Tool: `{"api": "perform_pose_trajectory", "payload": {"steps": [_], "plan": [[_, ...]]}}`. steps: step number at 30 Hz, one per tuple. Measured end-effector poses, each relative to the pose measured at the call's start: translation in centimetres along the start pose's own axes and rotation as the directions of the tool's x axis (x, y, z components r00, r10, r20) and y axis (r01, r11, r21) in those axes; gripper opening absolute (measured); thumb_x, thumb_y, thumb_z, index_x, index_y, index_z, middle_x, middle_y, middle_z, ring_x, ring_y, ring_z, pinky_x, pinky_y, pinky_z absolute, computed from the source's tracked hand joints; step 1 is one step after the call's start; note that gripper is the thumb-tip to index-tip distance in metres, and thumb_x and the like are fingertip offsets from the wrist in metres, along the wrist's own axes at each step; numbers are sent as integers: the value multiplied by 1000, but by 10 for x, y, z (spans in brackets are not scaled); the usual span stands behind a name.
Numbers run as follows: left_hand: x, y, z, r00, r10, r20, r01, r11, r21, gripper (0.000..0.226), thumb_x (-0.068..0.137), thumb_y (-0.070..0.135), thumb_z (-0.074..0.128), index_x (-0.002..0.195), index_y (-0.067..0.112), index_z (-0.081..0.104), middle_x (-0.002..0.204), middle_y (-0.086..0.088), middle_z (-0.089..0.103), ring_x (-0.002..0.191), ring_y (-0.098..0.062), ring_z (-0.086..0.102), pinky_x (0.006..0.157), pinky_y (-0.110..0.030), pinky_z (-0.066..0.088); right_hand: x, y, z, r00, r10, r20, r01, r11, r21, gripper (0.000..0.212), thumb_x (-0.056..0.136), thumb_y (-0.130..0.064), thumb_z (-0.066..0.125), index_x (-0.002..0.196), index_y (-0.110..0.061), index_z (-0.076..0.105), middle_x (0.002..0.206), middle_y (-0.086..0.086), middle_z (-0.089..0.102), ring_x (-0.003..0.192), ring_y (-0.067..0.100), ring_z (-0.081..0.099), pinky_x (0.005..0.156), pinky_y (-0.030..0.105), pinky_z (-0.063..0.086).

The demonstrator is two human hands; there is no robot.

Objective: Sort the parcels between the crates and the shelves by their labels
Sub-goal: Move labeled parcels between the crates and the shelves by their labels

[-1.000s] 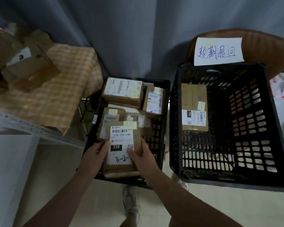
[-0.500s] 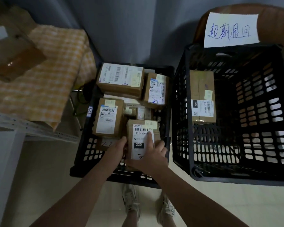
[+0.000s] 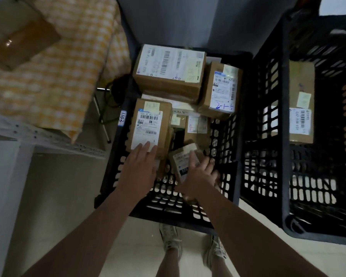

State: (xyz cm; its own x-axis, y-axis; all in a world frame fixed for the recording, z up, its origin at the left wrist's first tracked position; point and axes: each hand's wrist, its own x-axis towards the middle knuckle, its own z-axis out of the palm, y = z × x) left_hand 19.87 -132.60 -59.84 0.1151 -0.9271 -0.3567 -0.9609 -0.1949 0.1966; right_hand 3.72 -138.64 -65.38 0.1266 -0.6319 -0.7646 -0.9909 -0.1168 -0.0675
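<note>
Head view: right hand (image 3: 200, 173) blurred, half-covering tilted parcel (image 3: 183, 160).

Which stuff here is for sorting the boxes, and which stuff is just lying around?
For the job:
left crate
right crate
220 parcel
2-1-5 parcel
left hand
right hand

Just lying about:
checked cloth
cable

Both hands (image 3: 168, 168) reach onto parcels (image 3: 150, 128) in the crate (image 3: 226, 156).
</note>
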Motion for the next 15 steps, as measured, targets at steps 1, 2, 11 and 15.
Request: {"api": "perform_pose_trajectory", "payload": {"steps": [1, 2, 11, 15], "plan": [[1, 0, 4, 1000, 2, 8, -2, 1000, 4, 58, 100, 29, 40, 151, 15, 15, 158, -6, 12, 146, -24, 8, 118, -37, 11, 4, -3, -1, 999, -47, 0, 47, 999, -19, 132, 67, -61, 72, 143, -30, -30, 153, 28, -5, 141, 48, 1, 110, 61, 10], [3, -1, 8, 1000, 3, 16, -4, 1000, 21, 59, 100, 31, 38, 151, 15, 13, 159, -6, 11, 146, -24, 7, 118, -38, 11, 7, -6, -3, 996, -85, 8, 85, 996, -41, 133, 66, -58, 75, 143, -32, -31, 152, 27, -1, 140, 46, 4, 108, 63, 10], [15, 0, 19, 1000, 6, 26, -7, 1000, 24, 61, 96, 33, 46, 150, 18, 21, 158, -10, 12, 144, -26, 13, 115, -41, 20, 22, -3, -11, 988, -10, 153, 37, 983, -178, 101, 74, -73, 57, 151, -25, 14, 155, 31, -11, 141, 50, -12, 109, 70, 1], [13, -2, 19, 1000, 17, 6, -17, 999, 52, 63, 94, 29, 52, 149, 19, 24, 157, -9, 16, 143, -26, 17, 115, -41, 21, 21, -3, -12, 991, 88, 101, -72, 986, -150, 108, 64, -77, 64, 144, -22, 16, 151, 28, 17, 139, 44, 15, 106, 54, 26]]}}
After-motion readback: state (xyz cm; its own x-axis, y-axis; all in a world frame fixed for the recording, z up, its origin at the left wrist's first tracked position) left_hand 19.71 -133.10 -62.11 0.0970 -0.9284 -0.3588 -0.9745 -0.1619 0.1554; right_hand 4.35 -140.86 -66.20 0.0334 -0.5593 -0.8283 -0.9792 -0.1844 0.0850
